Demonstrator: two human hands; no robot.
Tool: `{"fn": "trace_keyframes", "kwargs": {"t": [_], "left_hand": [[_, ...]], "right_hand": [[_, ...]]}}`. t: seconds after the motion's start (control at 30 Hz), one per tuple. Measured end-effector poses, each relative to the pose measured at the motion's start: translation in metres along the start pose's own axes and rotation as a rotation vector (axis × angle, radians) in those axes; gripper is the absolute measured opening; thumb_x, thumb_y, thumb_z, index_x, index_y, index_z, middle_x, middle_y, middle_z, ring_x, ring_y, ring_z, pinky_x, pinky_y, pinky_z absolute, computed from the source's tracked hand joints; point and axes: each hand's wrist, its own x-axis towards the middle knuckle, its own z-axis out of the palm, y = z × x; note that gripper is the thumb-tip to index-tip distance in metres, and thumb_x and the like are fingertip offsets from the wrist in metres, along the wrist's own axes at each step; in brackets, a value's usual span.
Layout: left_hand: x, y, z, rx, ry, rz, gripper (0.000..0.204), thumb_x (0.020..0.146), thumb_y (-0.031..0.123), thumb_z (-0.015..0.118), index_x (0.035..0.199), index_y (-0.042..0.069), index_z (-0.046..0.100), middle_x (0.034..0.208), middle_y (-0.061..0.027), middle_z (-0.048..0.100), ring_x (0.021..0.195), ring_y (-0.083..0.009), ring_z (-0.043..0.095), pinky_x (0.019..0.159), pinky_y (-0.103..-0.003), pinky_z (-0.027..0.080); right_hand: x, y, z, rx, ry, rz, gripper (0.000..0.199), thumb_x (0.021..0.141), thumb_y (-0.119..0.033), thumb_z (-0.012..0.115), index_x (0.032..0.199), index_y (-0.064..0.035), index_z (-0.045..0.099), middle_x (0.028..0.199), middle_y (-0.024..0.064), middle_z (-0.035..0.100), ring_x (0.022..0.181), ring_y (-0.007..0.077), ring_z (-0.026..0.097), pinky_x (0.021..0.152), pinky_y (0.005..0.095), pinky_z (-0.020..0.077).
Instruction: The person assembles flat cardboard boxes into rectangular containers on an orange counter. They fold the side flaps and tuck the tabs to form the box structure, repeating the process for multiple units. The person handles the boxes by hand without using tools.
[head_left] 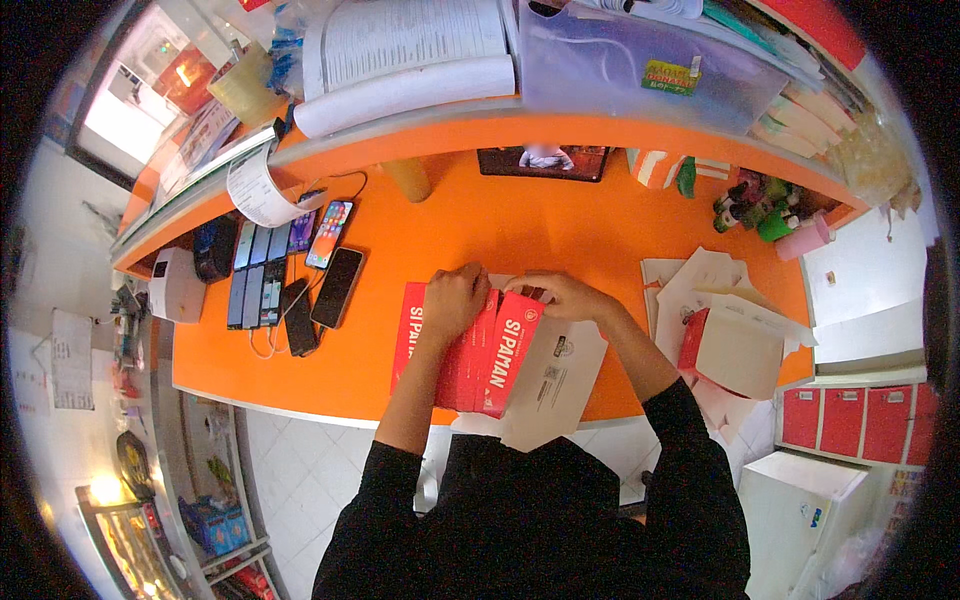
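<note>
A partly folded red and cream cardboard box (515, 345) lies at the near edge of the orange desk, with white lettering on its red panels. A cream flap (565, 375) spreads out on its right side and hangs past the desk's edge. My left hand (458, 298) is closed over the far left part of the box, its fingertips tucked out of sight. At the far end, my right hand (562, 296) bends its fingers round the edge of a red panel; the thumb side is partly hidden.
On the right sit several unfolded cardboard box blanks (740, 345). Several phones (335, 285) with cables lie at the left, beside a white device (178, 285). A tablet (543, 163) stands at the back below a shelf with papers (405, 60). Small bottles (765, 210) fill the back right corner.
</note>
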Motion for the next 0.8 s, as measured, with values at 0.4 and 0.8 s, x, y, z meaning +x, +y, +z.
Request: {"fn": "trace_keyframes", "kwargs": {"t": [0.4,0.8], "left_hand": [[0.001,0.007,0.001,0.030,0.076,0.060,0.025,0.091,0.026,0.055,0.081,0.004,0.058,0.080,-0.0177,0.065,0.071,-0.0378,0.064,0.071,-0.048,0.048],[-0.002,0.009,-0.001,0.039,0.095,0.014,0.035,0.091,0.037,0.057,0.075,0.005,0.060,0.069,-0.0191,0.064,0.066,-0.0398,0.063,0.070,-0.049,0.049]], "right_hand": [[0.003,0.016,0.008,-0.032,-0.054,-0.125,0.050,0.087,0.003,0.054,0.135,-0.0087,0.054,0.128,0.0135,0.053,0.124,0.0302,0.046,0.106,0.0394,0.0363],[-0.007,0.043,0.028,0.021,0.190,0.260,0.037,0.081,-0.012,0.068,0.116,-0.0024,0.063,0.110,0.0131,0.068,0.100,0.0266,0.065,0.090,0.0372,0.0492]]}}
